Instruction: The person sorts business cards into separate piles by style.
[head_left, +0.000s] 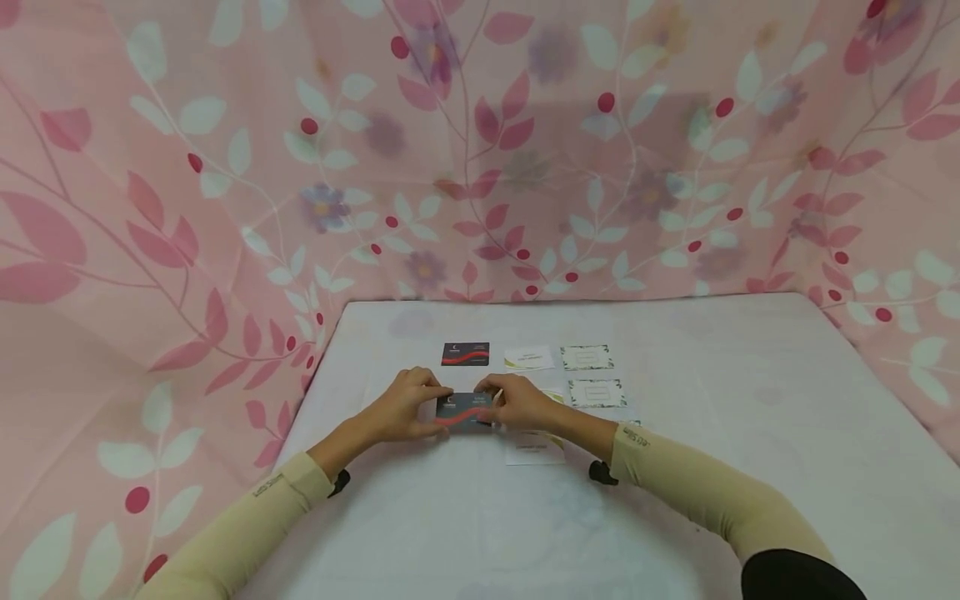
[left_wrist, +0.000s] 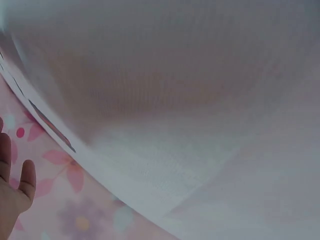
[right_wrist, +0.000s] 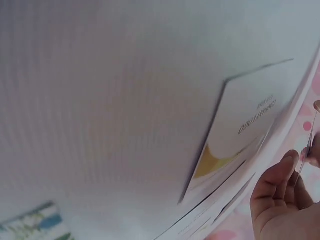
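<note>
Both hands hold a dark business card [head_left: 457, 407] with a red wave, raised over the white table. My left hand [head_left: 401, 406] pinches its left end between thumb and fingers. At its right end, my right hand [head_left: 521, 402] grips it, and the right wrist view shows the card [right_wrist: 307, 150] nearly edge-on. A similar black card [head_left: 465, 354] lies just behind. The left wrist view has only part of the left hand [left_wrist: 15, 195], card out of sight there. A dark edge shows beneath the held card; whether it is another card I cannot tell.
White cards with a yellow-green corner [head_left: 528, 358] form a column right of the black card, partly covered by the right hand. Further right lie leaf-bordered cards [head_left: 587, 357]. A pink floral curtain [head_left: 480, 150] hangs behind the white table [head_left: 712, 375].
</note>
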